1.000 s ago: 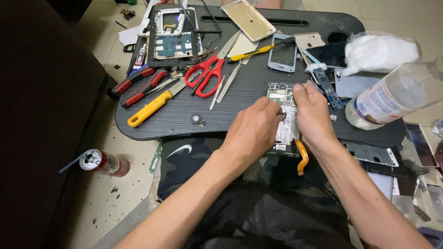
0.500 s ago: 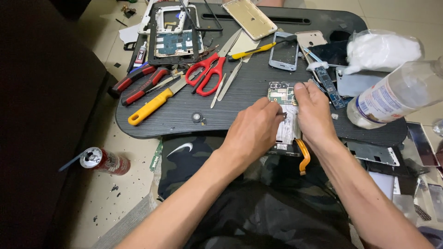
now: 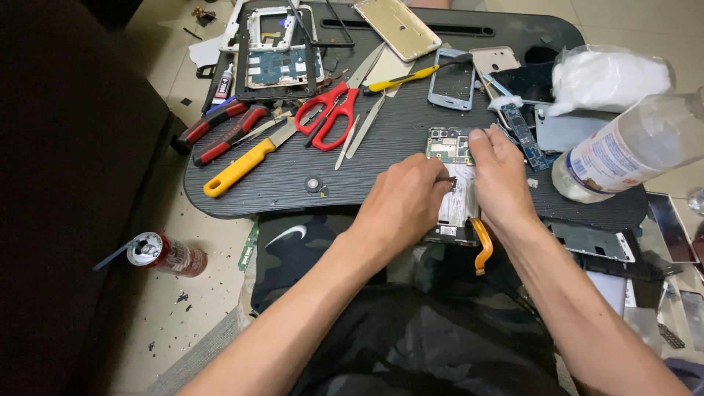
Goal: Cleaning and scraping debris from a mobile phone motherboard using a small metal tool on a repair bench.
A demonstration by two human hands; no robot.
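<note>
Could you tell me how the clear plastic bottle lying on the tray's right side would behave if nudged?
The clear plastic bottle lies on its side, so it would probably roll. It looks nearly empty, likely light. It overhangs the black tray edge and might drop.

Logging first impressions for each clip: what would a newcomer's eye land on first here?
Both hands, the left hand and right hand, meet over an opened phone at the near edge of the dark lap table. Red-handled scissors lie at the table's middle, and a clear plastic bottle lies tilted at its right.
</note>
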